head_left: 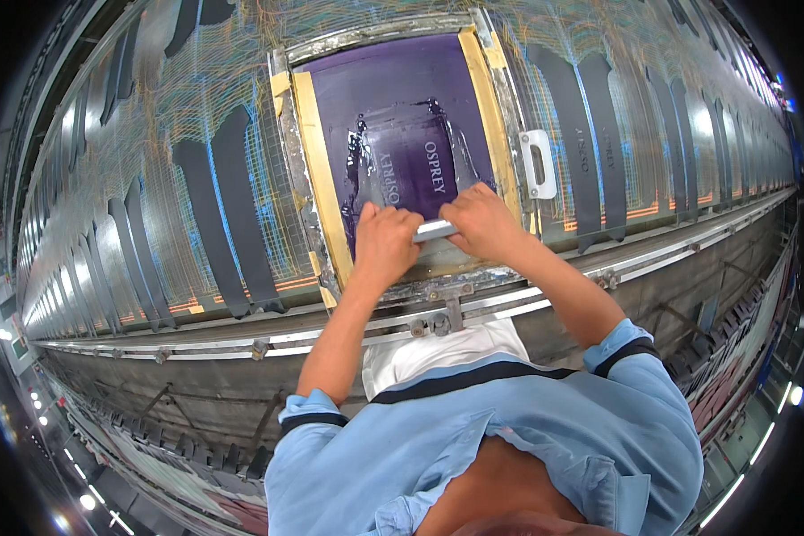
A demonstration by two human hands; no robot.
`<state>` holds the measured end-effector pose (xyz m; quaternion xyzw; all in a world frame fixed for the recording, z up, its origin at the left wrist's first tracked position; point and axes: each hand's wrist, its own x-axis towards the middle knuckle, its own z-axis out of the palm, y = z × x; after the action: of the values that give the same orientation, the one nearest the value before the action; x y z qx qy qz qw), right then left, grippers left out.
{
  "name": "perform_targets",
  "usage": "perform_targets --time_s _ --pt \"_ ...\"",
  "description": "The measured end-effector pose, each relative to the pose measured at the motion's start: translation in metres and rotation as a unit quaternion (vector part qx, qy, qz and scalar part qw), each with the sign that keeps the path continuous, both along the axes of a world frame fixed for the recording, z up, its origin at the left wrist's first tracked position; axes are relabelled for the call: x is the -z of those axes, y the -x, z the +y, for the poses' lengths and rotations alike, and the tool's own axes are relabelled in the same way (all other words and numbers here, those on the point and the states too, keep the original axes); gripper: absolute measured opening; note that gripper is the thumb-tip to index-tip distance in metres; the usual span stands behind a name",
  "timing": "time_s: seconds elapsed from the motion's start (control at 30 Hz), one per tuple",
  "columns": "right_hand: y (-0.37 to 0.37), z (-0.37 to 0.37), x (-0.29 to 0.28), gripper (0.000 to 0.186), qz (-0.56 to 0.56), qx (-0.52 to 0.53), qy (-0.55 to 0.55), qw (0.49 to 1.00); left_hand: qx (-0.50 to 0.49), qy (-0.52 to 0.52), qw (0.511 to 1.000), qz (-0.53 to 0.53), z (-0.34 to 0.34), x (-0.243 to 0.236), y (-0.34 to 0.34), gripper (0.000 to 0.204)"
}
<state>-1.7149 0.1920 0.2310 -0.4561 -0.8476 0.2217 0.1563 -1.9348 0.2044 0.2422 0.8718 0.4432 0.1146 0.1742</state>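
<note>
A screen printing frame [290, 170] lies on the long table, its purple mesh [380, 80] edged with yellowish tape. Wet, glossy ink [357, 147] streaks the mesh, and pale lettering shows in its middle. Across the near end of the mesh sits a squeegee [434, 231] with a light grey bar handle. My left hand [388, 239] is closed round the handle's left end. At its right end my right hand [482, 221] grips too, fingers wrapped over it. The squeegee's blade is mostly hidden under my hands.
Dark fabric pieces [214, 214] lie in pairs along the table on both sides of the frame. A white handle [538, 164] juts from the frame's right side. A metal rail [688, 253] with clamps runs along the table's near edge, close to my body.
</note>
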Motion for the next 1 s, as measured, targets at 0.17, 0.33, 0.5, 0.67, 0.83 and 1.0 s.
perform_targets --time_s 0.17,0.33,0.5,0.67,0.83,1.0 --pt "-0.002 0.111 0.008 0.024 -0.006 0.013 -0.063 0.998 0.005 -0.046 0.999 0.027 0.112 -0.006 -0.002 0.024" --pt "0.006 0.186 -0.009 0.028 -0.089 0.034 0.044 0.994 -0.013 -0.024 0.999 0.043 0.181 -0.01 -0.004 0.024" --pt "0.009 0.171 0.001 0.022 -0.058 0.061 0.039 0.996 -0.014 -0.045 0.999 0.001 0.169 0.001 -0.003 0.023" --pt "0.006 0.047 0.017 0.024 -0.018 0.034 -0.039 0.999 -0.001 -0.044 0.999 0.031 0.047 0.01 0.003 0.024" --pt "0.016 -0.019 0.005 0.024 0.003 0.023 -0.012 1.0 -0.033 -0.046 0.998 -0.027 -0.026 0.005 0.007 0.027" --pt "0.007 0.032 -0.004 0.022 -0.016 0.012 -0.014 1.0 -0.009 -0.037 0.999 0.01 0.03 -0.009 0.006 0.019"
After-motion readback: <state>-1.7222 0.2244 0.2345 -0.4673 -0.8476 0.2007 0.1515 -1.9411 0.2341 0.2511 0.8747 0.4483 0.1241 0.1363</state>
